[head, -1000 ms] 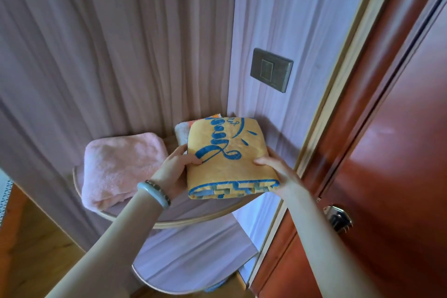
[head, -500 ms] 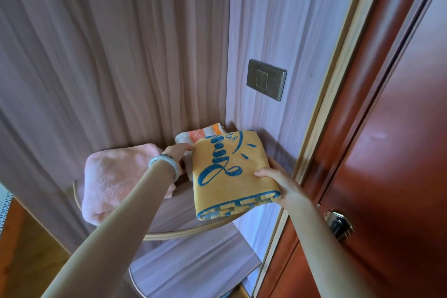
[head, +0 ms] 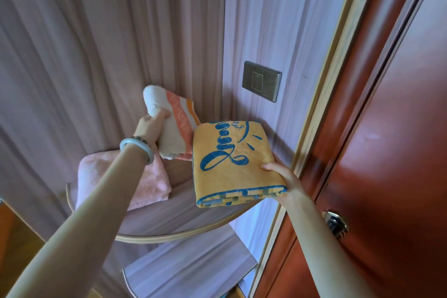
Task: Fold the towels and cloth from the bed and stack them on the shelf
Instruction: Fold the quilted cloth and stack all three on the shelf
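My right hand (head: 281, 178) grips the right edge of a folded yellow towel with blue lettering (head: 232, 164), held tilted just above the rounded corner shelf (head: 183, 218). My left hand (head: 152, 123) holds a folded white towel with orange stripes (head: 173, 126), lifted off the shelf and up against the wall corner. A folded pink towel (head: 150, 184) lies on the left part of the shelf, partly hidden by my left forearm.
A lower shelf (head: 193, 271) sits under the upper one. A metal wall switch (head: 262, 81) is on the right wall panel. A red-brown door (head: 387, 128) with a metal handle (head: 335, 222) stands close on the right.
My left hand let go of the yellow towel, took hold of the white and orange towel behind it and lifted it up. My right hand keeps the yellow towel, now tilted.
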{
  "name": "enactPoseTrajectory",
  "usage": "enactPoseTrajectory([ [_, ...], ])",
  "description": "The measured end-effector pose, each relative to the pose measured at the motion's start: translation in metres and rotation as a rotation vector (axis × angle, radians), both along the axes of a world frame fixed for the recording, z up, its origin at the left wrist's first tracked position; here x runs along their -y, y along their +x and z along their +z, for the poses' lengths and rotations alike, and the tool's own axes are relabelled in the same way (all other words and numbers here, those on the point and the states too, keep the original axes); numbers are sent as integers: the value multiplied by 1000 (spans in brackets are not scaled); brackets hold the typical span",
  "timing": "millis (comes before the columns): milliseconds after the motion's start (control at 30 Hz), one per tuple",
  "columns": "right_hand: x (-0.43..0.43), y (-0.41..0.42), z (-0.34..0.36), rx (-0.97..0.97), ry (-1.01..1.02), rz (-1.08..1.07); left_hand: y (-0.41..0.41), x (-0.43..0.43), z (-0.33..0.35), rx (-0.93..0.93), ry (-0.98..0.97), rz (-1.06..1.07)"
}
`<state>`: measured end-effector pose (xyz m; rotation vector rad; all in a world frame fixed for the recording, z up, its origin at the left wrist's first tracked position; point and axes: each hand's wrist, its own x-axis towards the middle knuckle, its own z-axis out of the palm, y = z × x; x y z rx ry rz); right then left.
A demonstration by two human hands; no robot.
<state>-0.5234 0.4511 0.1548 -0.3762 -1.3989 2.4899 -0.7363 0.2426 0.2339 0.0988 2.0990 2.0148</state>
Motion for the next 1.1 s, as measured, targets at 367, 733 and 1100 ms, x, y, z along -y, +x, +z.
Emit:
enactPoseTrajectory([
  [367,30,-53,-2,440,626,20,4,80,41,-90,216,-6],
  [733,42,-66,37,149,-52,217,39,43,35,270,268,-412],
  [1100,29,-57,49,227,553,12,29,11,-41,243,169,-313],
])
